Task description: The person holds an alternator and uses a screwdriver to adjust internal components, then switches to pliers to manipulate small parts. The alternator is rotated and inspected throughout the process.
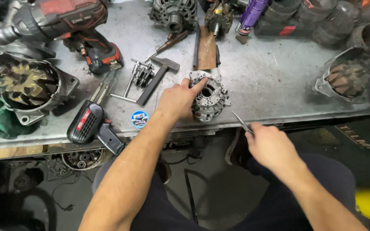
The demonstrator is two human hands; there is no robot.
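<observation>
alternator end housing (pixel 210 99) sits near the front edge of the counter (pixel 270 81), about midway along. your left hand (pixel 177 100) rests on its left rim, index finger laid out over the top, the rest of the grip loose, not clamped. your right hand (pixel 267 143) is closed around a thin metal pick (pixel 241 122), just off the front edge. looks like cast metal: stiff, fairly heavy, sharp fins. i'd hold it by the outer rim, not the centre bits.
</observation>
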